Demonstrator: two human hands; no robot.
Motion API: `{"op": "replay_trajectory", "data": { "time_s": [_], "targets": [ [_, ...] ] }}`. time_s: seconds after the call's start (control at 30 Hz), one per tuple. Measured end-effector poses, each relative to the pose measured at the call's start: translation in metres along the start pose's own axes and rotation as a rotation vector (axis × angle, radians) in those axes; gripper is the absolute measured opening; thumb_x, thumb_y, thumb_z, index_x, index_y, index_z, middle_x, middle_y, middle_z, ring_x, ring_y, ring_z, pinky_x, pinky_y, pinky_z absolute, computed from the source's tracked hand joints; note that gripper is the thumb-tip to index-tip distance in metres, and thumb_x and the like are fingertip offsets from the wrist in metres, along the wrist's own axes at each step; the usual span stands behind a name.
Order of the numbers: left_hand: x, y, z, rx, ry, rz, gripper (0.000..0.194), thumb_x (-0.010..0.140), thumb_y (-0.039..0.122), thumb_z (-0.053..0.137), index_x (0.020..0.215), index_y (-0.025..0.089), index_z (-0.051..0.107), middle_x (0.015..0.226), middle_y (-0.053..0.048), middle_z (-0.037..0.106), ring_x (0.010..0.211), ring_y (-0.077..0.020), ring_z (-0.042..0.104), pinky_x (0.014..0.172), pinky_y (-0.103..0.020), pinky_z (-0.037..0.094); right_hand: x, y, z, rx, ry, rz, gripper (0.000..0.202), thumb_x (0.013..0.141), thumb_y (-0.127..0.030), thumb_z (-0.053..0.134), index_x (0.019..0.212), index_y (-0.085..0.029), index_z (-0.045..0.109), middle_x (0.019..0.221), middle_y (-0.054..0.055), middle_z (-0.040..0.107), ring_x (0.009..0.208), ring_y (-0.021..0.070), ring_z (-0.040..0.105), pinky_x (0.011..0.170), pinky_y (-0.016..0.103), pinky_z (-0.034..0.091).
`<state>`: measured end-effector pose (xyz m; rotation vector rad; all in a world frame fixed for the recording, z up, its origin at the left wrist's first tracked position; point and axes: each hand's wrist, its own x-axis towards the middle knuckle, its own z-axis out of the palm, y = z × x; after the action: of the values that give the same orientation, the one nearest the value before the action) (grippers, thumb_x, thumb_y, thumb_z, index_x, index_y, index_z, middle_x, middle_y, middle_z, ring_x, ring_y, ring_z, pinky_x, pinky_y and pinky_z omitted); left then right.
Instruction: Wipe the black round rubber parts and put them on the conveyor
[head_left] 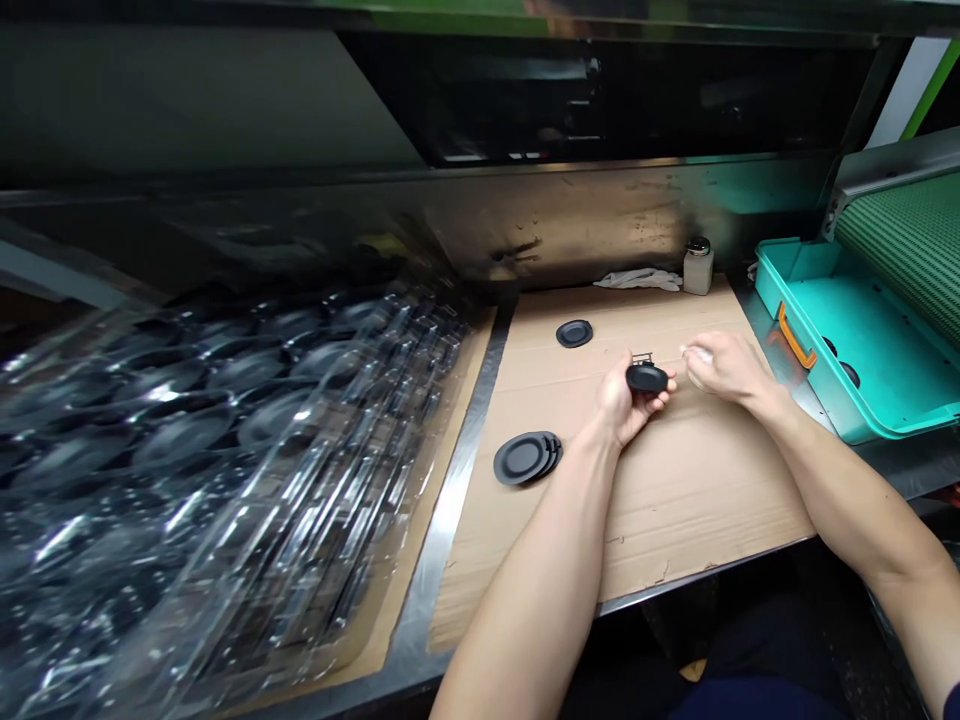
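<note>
My left hand (619, 402) is closed around a small black oval part (646, 377), held above the cardboard sheet (690, 480). Thin prongs stick up from the part's far side. To its right, my right hand (724, 366) pinches a white cloth (699, 365), apart from the part. A stack of black oval plates (523, 459) lies on the cardboard left of my left forearm. One more black oval plate (574, 334) rests farther back.
Clear plastic trays (330, 470) with several black oval pieces fill the left, blurred. A teal bin (892, 330) with a few dark pieces stands right, beside a green belt (915, 230). At the back are a bottle (698, 268) and a crumpled white cloth (639, 280).
</note>
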<state>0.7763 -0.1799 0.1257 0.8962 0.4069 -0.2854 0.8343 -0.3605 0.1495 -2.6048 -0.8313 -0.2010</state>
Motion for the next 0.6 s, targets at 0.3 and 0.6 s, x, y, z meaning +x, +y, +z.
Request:
{"op": "replay_trajectory", "data": {
  "time_s": [0.3,0.6],
  "targets": [
    [-0.003,0.009,-0.005,-0.229,-0.019,0.015,0.072,0.108,0.054,0.018,0.11,0.001,0.068,0.069,-0.013,0.068,0.05,-0.0135,0.061,0.044,-0.018,0.051,-0.006,-0.001,-0.008,-0.226,-0.02,0.124,0.04,0.098,-0.056,0.056,0.113,-0.023,0.071,0.118,0.013,0.068,0.11,0.0326,0.06,0.093,0.043,0.045],
    [0.011,-0.001,-0.009,-0.261,-0.042,0.224,0.053,0.109,0.047,0.027,0.109,0.011,0.067,0.092,-0.013,0.075,0.076,-0.0202,0.072,0.072,-0.032,0.061,-0.003,-0.015,0.006,0.039,0.057,-0.041,0.032,0.101,-0.039,0.056,0.124,-0.019,0.067,0.116,0.012,0.07,0.107,0.0263,0.061,0.094,0.037,0.043]
  ]
}}
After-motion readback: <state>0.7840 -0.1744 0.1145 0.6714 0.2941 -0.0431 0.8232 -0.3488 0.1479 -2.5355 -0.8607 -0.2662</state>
